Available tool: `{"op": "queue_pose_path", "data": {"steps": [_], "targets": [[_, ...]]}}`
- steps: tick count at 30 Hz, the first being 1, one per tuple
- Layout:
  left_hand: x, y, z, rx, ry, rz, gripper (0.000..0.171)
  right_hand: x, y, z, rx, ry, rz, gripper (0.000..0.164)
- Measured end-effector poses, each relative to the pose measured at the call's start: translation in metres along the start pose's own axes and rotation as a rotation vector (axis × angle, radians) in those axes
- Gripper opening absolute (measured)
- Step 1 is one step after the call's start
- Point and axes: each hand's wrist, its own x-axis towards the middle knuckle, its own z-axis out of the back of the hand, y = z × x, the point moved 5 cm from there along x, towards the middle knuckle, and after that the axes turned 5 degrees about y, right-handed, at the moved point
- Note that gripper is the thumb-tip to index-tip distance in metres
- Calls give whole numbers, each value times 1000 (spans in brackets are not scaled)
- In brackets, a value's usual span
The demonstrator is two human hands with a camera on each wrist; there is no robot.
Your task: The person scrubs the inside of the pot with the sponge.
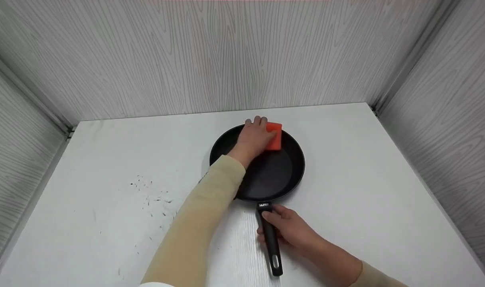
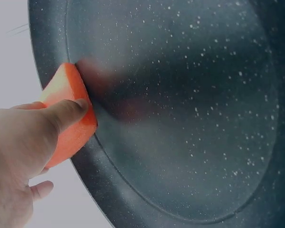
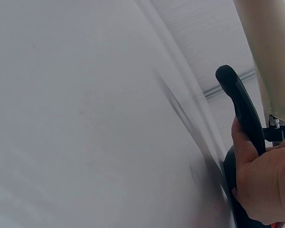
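— Black, round, white-speckled frying pan (image 1: 272, 175) in the middle of the white tabletop (image 1: 358, 171), handle toward the person. What step are we on, you reckon?

— Looks like wiping out the inside, imo. The left hand (image 1: 253, 139) is pinching an orange-red, squarish foam sponge (image 1: 274, 137) against the pan's inner wall, over at the far edge. Thumb's on 1 face, fingers mostly hidden behind.

— And the other hand?

— Right hand (image 1: 294, 229) has hold of the long black plastic-looking handle (image 1: 271, 243), thumb on top, fingertips poking out past the other side. So 2 hands, both full.

— What would the next move call for?

— I'd say a sweep along the wall, right hand steadying so the pan doesn't spin. Can't tell if it's sitting fully flat, btw.

— Any brand?

— Nothing readable. There's a small pale mark on the collar (image 1: 263, 205) at the handle joint, too tiny to make out.
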Motion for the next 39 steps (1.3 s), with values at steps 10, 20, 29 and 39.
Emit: {"op": "queue_pose_path", "data": {"steps": [10, 20, 29, 39], "targets": [[-3, 11, -1, -24, -17, 43, 43, 0, 1, -1, -5, 6, 22, 48], [-8, 25, -6, -39, -24, 70, 43, 1, 1, -1, 5, -1, 15, 55], [-14, 38, -8, -25, -25, 105, 42, 1, 1, -2, 2, -8, 12, 57], [-21, 51, -11, 14, -11, 148, 42, 1, 2, -3, 9, -22, -3, 63]]}}
